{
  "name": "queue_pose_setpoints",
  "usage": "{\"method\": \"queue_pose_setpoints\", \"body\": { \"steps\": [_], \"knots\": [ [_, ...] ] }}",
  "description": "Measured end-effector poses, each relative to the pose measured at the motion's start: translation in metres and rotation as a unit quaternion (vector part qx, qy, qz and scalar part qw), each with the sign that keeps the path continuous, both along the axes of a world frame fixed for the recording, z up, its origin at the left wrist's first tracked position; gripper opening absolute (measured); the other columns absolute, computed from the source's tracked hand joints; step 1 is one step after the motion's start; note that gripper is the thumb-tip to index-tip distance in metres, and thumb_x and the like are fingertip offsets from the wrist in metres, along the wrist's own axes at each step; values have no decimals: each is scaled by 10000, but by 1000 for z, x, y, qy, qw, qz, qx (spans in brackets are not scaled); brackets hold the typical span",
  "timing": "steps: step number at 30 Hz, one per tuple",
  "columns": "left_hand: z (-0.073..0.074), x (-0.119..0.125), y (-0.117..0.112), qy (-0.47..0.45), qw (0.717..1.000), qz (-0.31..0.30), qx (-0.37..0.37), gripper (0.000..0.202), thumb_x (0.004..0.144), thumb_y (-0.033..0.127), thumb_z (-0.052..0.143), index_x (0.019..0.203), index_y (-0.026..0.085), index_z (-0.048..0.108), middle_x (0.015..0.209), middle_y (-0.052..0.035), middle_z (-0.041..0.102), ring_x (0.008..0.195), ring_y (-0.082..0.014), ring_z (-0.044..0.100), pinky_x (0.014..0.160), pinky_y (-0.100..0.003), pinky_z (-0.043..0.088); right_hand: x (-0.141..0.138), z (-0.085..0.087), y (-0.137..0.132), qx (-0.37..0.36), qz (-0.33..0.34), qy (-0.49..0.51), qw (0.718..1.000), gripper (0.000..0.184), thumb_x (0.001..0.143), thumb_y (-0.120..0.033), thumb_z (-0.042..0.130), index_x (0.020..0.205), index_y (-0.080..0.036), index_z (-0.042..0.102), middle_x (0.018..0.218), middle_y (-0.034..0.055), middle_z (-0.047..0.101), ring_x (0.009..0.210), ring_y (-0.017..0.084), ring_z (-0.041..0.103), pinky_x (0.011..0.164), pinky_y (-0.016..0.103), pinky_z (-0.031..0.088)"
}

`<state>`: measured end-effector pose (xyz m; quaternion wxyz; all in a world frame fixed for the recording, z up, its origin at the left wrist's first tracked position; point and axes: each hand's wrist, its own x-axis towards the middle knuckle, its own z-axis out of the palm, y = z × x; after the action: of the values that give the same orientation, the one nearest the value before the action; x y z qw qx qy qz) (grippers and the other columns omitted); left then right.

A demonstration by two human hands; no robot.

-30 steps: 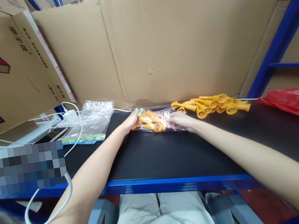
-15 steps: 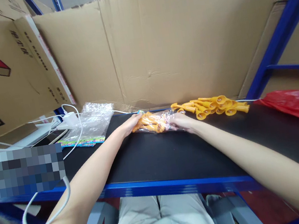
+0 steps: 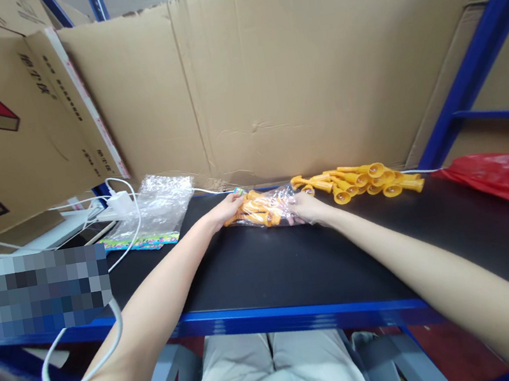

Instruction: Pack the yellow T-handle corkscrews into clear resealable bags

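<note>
A clear plastic bag (image 3: 279, 198) with several yellow-orange toy horns (image 3: 257, 206) inside lies on the black tabletop between my hands. My left hand (image 3: 228, 209) is closed on the bag's left end, where a bit of coloured header shows. At the other end, my right hand (image 3: 308, 206) has its fingers in or against the clear film; which of the two I cannot tell. Just beyond my right hand rests a pile of loose yellow horns (image 3: 369, 180), their bells facing me.
Flat clear bags with colourful headers (image 3: 160, 202) lie at the left, beside a white charger (image 3: 120, 202) and its cables. A red plastic bag (image 3: 508, 179) is at the right. Cardboard (image 3: 293, 68) walls the back, and a blue rail (image 3: 303, 315) edges the table.
My right hand has shifted slightly at the bag's right end, and the film there looks a little more spread. The loose horns have not moved.
</note>
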<state>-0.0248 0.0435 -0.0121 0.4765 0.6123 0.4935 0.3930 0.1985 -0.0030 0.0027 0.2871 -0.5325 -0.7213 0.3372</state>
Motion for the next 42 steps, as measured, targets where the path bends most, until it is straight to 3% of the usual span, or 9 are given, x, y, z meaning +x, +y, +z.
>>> {"method": "queue_pose_setpoints", "body": {
  "steps": [9, 12, 16, 20, 24, 28, 34, 39, 42],
  "knots": [
    [4, 0, -8, 4, 1000, -3, -21, 324, 873, 337, 429, 1125, 137, 466, 1073, -109, 596, 957, -168, 577, 819, -263, 457, 5, -7, 5, -11, 18, 11, 1000, 257, 757, -153, 420, 549, -133, 571, 392, -8, 514, 297, 45, 325, 313, 168, 215],
    [6, 1, -8, 74, 996, -27, 44, 383, 878, 296, 370, 1220, 131, 422, 1153, -113, 567, 1031, -178, 548, 887, -293, 432, 3, -4, 4, 0, -7, 5, 1000, 232, 731, -140, 441, 519, -143, 534, 408, -5, 525, 295, 48, 320, 323, 185, 222],
    [7, -4, -4, 281, 931, -14, 231, 437, 831, 198, 318, 1245, 142, 449, 1336, -99, 426, 1254, -205, 349, 1043, -368, 276, 2, 2, 5, 58, -33, 59, 996, 209, 747, -204, 486, 548, -155, 526, 424, -15, 519, 327, 53, 350, 366, 192, 274],
    [11, -12, -3, 381, 882, 38, 274, 472, 801, 184, 317, 1253, 169, 450, 1376, -87, 372, 1282, -223, 307, 1052, -421, 241, 3, 10, 4, 98, -10, 171, 980, 326, 819, -378, 425, 619, -159, 561, 525, 15, 580, 491, 97, 505, 537, 223, 412],
    [15, -21, -3, 347, 906, 73, 232, 495, 738, 157, 372, 1220, 137, 482, 1312, -115, 458, 1223, -227, 398, 1018, -373, 299, 0, 11, -4, 158, 74, 107, 979, 372, 770, -502, 493, 694, -161, 624, 753, 42, 647, 755, 156, 578, 743, 284, 427],
    [18, -29, 1, 271, 943, 73, 177, 494, 684, 149, 415, 1164, 162, 533, 1217, -90, 554, 1129, -210, 496, 949, -302, 366, -4, 4, -4, 187, 157, 30, 969, 274, 692, -436, 608, 696, -162, 621, 830, 42, 645, 826, 178, 576, 809, 312, 410],
    [25, -34, 3, 287, 935, 117, 172, 347, 736, 258, 440, 1016, 150, 616, 916, -90, 678, 938, -240, 587, 856, -327, 410, 7, -1, 8, 230, 3, -88, 969, 159, 750, -312, 560, 696, -170, 609, 849, 47, 633, 862, 185, 559, 817, 324, 389],
    [18, -28, 1, 287, 939, 58, 179, 377, 801, 320, 439, 1109, 153, 577, 1249, -90, 538, 1167, -220, 466, 986, -280, 305, 17, -3, 15, 265, -103, -219, 933, 183, 784, -335, 532, 726, -182, 614, 912, 61, 615, 920, 223, 534, 812, 386, 354],
    [17, -24, -2, 300, 936, 24, 181, 329, 821, 334, 436, 1046, 169, 611, 1201, -79, 575, 1135, -225, 493, 968, -277, 322, 16, -3, 15, 259, -113, -258, 924, 209, 797, -355, 514, 731, -179, 605, 918, 69, 609, 926, 234, 528, 818, 406, 341]
  ]
}}
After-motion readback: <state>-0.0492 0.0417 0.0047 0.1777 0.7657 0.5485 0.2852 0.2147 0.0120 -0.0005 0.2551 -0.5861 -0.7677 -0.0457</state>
